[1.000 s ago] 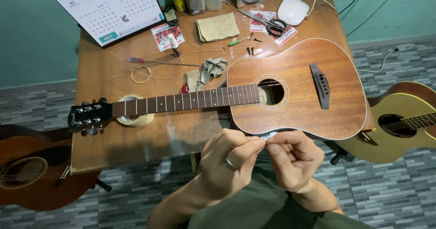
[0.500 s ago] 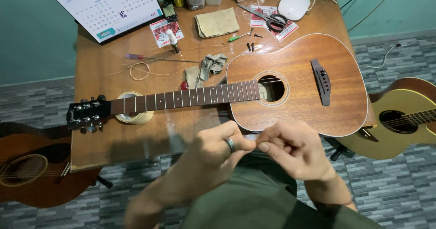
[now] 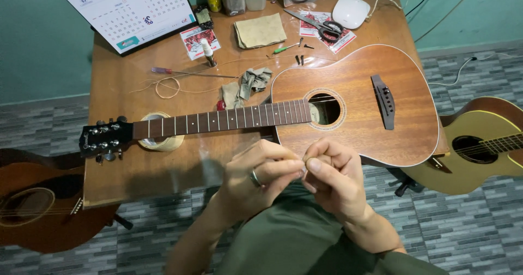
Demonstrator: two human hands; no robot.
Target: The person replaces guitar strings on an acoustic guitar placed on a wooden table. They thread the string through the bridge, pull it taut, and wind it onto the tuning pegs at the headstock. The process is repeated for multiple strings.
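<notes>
My left hand (image 3: 256, 174), a ring on one finger, and my right hand (image 3: 335, 182) meet fingertip to fingertip over my lap, just in front of the table edge. Both pinch a small pale item (image 3: 303, 169) that the fingers mostly hide; I cannot tell what it is. Just beyond the hands a brown acoustic guitar (image 3: 359, 73) lies flat on the wooden table (image 3: 125, 89). Its neck (image 3: 218, 119) points left, and the headstock (image 3: 103, 138) sits near the table's left edge. The neck rests on a roll of tape (image 3: 158, 138).
On the table behind the guitar lie scissors (image 3: 321, 27), a folded tan cloth (image 3: 260, 31), a grey rag (image 3: 248, 84), a coiled string (image 3: 167, 87), a screwdriver (image 3: 185, 72), a desk calendar (image 3: 131, 8) and a white device (image 3: 351, 10). Other guitars stand at right (image 3: 479, 144) and left (image 3: 38, 204).
My hands have drawn closer together, and the small pale item that showed between the fingertips is now almost covered. The guitar has not moved.
</notes>
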